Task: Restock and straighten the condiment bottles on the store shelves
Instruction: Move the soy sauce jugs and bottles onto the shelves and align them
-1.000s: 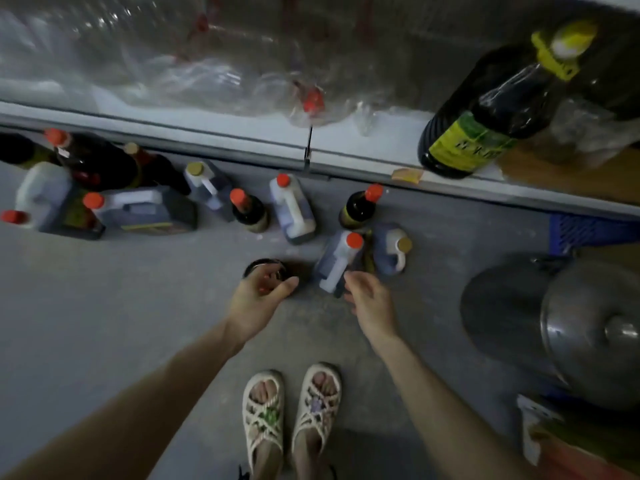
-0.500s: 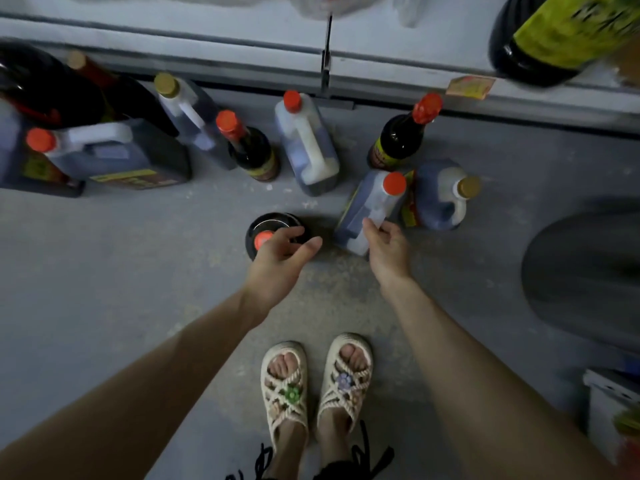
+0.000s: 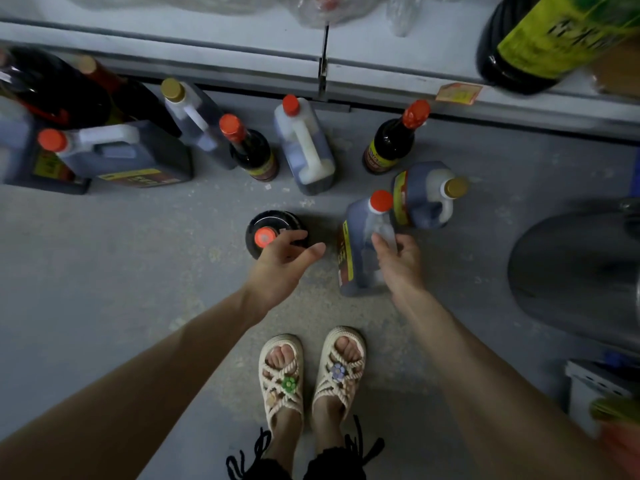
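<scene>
Several dark condiment bottles and jugs stand on the grey floor below the white shelf (image 3: 398, 69). My left hand (image 3: 282, 263) hovers with spread fingers over a round dark bottle (image 3: 273, 223) with a red cap, its fingertips at the bottle's shoulder. My right hand (image 3: 398, 263) pinches the pale handle of a red-capped jug (image 3: 360, 247), finger and thumb on either side of it. Right behind that jug sits a gold-capped jug (image 3: 424, 195). A big dark bottle with a green label (image 3: 540, 39) stands on the shelf at the upper right.
Along the shelf foot stand a white-handled jug (image 3: 306, 147), two slim red-capped bottles (image 3: 252, 150) (image 3: 393, 143) and larger jugs (image 3: 124, 155) at the left. A big metal pot (image 3: 575, 271) sits at the right, a box (image 3: 595, 393) below it. My sandalled feet (image 3: 311, 372) are just behind my hands.
Both hands have reached forward and down to the two nearest bottles. My right hand went from touching the jug to pinching its handle. The view has tipped lower.
</scene>
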Motion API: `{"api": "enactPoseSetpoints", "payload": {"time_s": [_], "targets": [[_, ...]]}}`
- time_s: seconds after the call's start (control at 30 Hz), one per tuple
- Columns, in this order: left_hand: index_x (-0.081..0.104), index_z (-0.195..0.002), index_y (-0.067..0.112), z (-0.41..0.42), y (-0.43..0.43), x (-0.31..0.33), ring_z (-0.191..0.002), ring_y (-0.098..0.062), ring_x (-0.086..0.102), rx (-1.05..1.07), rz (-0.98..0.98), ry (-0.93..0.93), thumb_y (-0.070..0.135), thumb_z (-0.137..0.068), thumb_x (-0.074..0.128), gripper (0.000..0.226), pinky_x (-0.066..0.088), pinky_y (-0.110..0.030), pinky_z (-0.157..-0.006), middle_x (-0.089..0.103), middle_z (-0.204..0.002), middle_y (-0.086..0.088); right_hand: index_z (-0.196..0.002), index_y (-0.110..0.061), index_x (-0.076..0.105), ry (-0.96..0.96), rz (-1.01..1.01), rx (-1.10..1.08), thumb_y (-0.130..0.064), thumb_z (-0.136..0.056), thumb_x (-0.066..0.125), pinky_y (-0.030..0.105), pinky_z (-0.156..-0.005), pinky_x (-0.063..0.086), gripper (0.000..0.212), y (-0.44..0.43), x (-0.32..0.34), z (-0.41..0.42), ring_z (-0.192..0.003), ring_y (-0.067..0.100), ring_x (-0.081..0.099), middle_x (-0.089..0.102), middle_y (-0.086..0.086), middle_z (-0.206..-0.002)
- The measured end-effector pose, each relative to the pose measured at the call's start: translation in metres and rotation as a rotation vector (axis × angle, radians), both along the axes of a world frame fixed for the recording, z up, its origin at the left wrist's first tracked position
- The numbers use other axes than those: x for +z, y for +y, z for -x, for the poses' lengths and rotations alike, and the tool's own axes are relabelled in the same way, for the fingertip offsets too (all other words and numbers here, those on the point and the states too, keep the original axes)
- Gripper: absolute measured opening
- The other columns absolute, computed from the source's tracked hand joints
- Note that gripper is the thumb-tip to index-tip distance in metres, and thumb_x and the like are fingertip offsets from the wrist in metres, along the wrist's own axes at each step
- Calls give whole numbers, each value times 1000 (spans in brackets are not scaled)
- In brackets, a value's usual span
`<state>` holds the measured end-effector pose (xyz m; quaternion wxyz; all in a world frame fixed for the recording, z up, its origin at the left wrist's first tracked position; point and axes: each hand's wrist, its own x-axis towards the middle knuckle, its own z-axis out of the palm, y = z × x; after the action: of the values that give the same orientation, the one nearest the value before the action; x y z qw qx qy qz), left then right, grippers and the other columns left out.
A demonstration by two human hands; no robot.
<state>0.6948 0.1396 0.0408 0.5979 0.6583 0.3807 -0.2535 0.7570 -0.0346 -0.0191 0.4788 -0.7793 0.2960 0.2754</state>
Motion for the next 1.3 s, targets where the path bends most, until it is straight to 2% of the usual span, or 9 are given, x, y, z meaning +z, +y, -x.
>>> {"api": "enactPoseSetpoints", "payload": {"time_s": [0.27,0.4,0.53,0.63,0.77,0.93,1.07,1.2,1.3], "targets": [[47,-135,16,3,-10,63,-99,-14,62,13,36,-50,32,-89,65,52,48,-24,-78,64,-107,-2,-79,-15,53,-50,-59,48,-19,-89,68,16,-47,37,18,-21,98,17,-49,7,44,50,-1,-62],[48,-130,14,-1,-10,116,-83,-6,60,-31,7,-140,27,-87,69,50,48,-15,-71,64,-94,3,-78,-13,52,-76,-101,135,-19,-87,71,16,-44,35,21,-26,182,4,-47,8,40,46,0,-59],[46,-133,14,-8,-10,189,-92,-14,60,-79,13,-237,19,-83,74,58,48,-13,-66,62,-113,-9,-74,-15,52,-128,-128,265,-20,-84,74,14,-38,32,24,-26,283,-17,-36,2,39,47,2,-56],[42,-139,13,-14,-7,270,-101,-15,54,-132,-17,-371,15,-77,79,73,45,-19,-79,56,-119,-7,-75,-14,54,-231,-160,321,-20,-83,75,15,-38,28,24,-22,383,-28,-35,4,34,45,2,-53],[41,-138,14,-23,2,373,-104,-10,56,-215,-20,-526,3,-71,81,79,48,-7,-69,57,-120,1,-84,-6,57,-360,-217,402,-15,-80,78,16,-37,25,23,-11,505,-40,-35,5,30,40,-3,-43],[44,-129,14,-27,10,519,-80,16,62,-287,19,-710,-12,-69,77,73,47,-6,-66,62,-104,11,-74,-6,67,-558,-192,544,-22,-73,83,16,-40,26,23,-1,674,-38,-40,6,30,41,-5,-42],[46,-135,16,-30,24,637,-107,-7,65,-350,-44,-858,20,-51,95,97,54,-24,-84,66,-120,3,-66,-9,68,-727,-151,650,-26,-70,84,18,-43,26,24,2,804,-30,-46,9,33,43,2,-53],[48,-128,22,-18,34,751,-104,-14,66,-286,-90,-971,30,-36,93,103,55,-33,-86,66,-117,0,-82,8,69,-914,-111,710,-31,-66,84,18,-44,27,44,6,911,-17,-45,6,34,45,2,-54],[49,-124,24,-12,39,809,-100,-11,67,-258,-138,-1061,30,-38,92,96,54,-31,-85,67,-113,3,-73,-4,72,-1016,-94,755,-34,-63,85,20,-45,31,34,8,966,-13,-46,6,39,53,3,-60]]}}
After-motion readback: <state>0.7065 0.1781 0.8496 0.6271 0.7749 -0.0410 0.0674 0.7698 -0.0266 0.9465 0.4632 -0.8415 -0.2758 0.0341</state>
